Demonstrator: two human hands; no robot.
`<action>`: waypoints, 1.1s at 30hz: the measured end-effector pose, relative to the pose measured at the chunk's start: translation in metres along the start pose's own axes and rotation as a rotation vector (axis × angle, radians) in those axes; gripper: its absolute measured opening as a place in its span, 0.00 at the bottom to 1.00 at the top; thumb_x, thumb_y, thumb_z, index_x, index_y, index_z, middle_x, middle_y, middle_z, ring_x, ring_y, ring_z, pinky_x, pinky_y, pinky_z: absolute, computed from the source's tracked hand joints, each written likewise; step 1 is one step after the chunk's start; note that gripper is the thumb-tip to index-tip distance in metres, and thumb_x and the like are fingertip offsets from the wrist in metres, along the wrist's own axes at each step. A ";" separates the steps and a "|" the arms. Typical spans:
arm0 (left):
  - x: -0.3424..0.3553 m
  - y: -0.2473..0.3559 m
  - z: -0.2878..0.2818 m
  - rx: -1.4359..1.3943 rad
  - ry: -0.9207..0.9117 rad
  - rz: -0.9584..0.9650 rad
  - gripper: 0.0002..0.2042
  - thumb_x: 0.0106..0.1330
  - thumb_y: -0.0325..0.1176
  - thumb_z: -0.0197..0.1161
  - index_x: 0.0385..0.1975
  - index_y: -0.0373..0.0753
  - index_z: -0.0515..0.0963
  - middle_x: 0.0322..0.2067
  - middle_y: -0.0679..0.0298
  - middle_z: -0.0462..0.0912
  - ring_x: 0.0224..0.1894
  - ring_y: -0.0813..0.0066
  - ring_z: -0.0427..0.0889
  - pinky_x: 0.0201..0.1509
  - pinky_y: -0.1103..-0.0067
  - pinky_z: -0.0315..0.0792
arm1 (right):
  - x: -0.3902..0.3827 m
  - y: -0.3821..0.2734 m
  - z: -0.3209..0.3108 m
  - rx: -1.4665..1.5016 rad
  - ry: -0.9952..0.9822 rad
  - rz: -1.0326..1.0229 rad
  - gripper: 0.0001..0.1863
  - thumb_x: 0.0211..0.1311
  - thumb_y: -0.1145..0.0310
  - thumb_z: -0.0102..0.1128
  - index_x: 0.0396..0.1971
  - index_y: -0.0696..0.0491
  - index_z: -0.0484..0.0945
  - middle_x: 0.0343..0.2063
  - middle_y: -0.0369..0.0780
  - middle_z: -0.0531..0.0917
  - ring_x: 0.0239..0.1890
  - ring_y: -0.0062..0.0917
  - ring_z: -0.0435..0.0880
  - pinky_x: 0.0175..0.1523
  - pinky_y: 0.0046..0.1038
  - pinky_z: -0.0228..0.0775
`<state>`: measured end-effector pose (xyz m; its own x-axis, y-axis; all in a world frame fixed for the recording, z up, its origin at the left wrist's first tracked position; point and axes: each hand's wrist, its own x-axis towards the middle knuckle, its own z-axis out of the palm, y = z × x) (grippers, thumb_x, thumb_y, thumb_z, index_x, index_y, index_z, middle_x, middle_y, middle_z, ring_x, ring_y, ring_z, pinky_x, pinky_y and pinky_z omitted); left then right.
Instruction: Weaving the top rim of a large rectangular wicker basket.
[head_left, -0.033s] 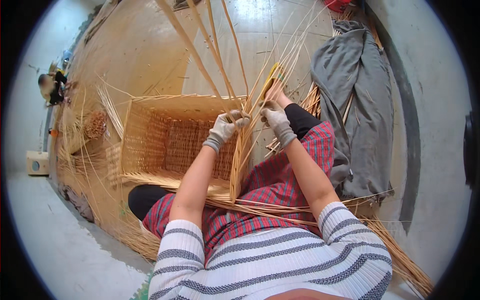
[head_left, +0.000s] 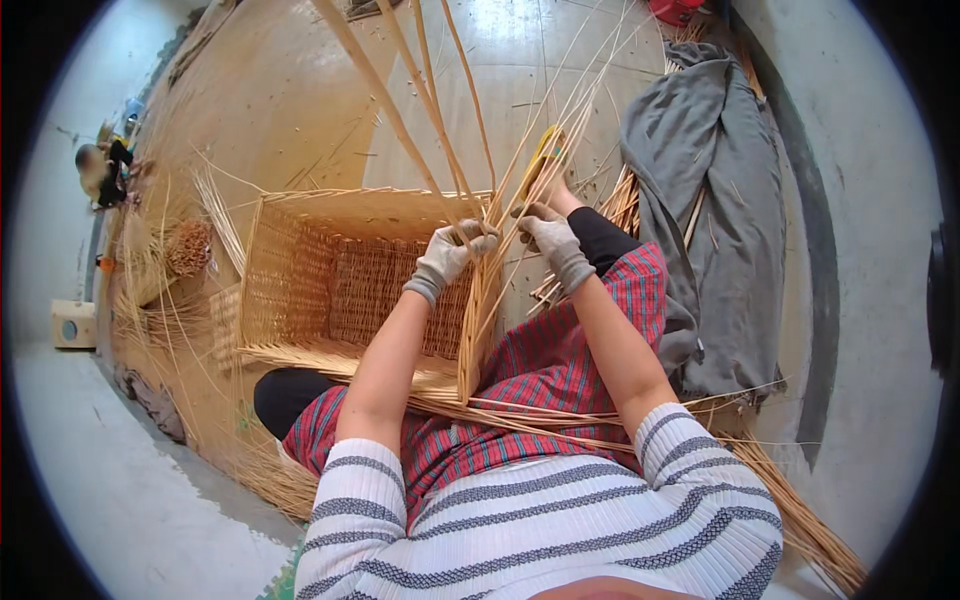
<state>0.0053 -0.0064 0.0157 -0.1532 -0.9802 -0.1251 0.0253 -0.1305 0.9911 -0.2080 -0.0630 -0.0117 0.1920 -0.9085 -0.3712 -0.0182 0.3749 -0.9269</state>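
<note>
A rectangular wicker basket [head_left: 287, 281] lies before me with its hollow side facing up toward me. At its right-hand rim, my left hand [head_left: 458, 252], in a pale glove with bare fingertips, is closed around upright wicker rods [head_left: 392, 108] that rise past the upper edge of the view. Just right of that rim, my gloved right hand [head_left: 552, 240] pinches among thin pale wicker strands [head_left: 592, 88], which fan upward and away. More rods [head_left: 540, 418] run sideways from the basket across my red checked apron [head_left: 630, 290].
A grey cloth [head_left: 735, 230] covers a bundle of rods on the right. Loose strands [head_left: 265, 475] and a rod bundle [head_left: 188, 248] lie at left. My foot in a yellow slipper [head_left: 545, 150] is beyond my right hand. Another person [head_left: 105, 175] sits far left by the wall.
</note>
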 end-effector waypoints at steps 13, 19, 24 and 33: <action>-0.023 -0.030 0.019 0.049 -0.071 0.100 0.11 0.73 0.36 0.60 0.49 0.39 0.81 0.44 0.72 0.82 0.48 0.83 0.75 0.56 0.78 0.71 | 0.005 -0.035 -0.010 0.117 -0.110 -0.799 0.28 0.51 0.87 0.66 0.53 0.50 0.75 0.57 0.39 0.76 0.62 0.27 0.72 0.66 0.27 0.64; -0.021 -0.039 0.020 0.030 0.040 0.125 0.13 0.75 0.37 0.58 0.53 0.38 0.77 0.48 0.70 0.82 0.52 0.81 0.75 0.60 0.78 0.69 | -0.006 -0.066 0.029 -0.189 -0.149 -1.013 0.35 0.54 0.91 0.58 0.64 0.51 0.69 0.64 0.42 0.71 0.67 0.30 0.69 0.71 0.32 0.59; -0.026 -0.026 0.018 0.276 0.119 0.208 0.15 0.74 0.37 0.58 0.54 0.37 0.77 0.47 0.61 0.83 0.51 0.76 0.78 0.60 0.75 0.71 | 0.002 -0.072 0.029 -0.231 -0.145 -0.997 0.35 0.53 0.91 0.56 0.63 0.51 0.70 0.63 0.43 0.72 0.66 0.31 0.72 0.66 0.31 0.66; -0.018 -0.048 0.033 -0.127 0.122 0.279 0.15 0.73 0.28 0.57 0.58 0.37 0.72 0.48 0.67 0.79 0.51 0.81 0.76 0.60 0.79 0.70 | 0.009 -0.058 0.045 -0.532 0.194 -1.327 0.37 0.53 0.87 0.59 0.65 0.52 0.67 0.56 0.44 0.74 0.54 0.36 0.77 0.59 0.35 0.71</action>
<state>-0.0254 0.0225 -0.0286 -0.0033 -0.9903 0.1388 0.1741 0.1361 0.9753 -0.1611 -0.0847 0.0416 0.2241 -0.5522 0.8030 -0.3011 -0.8229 -0.4819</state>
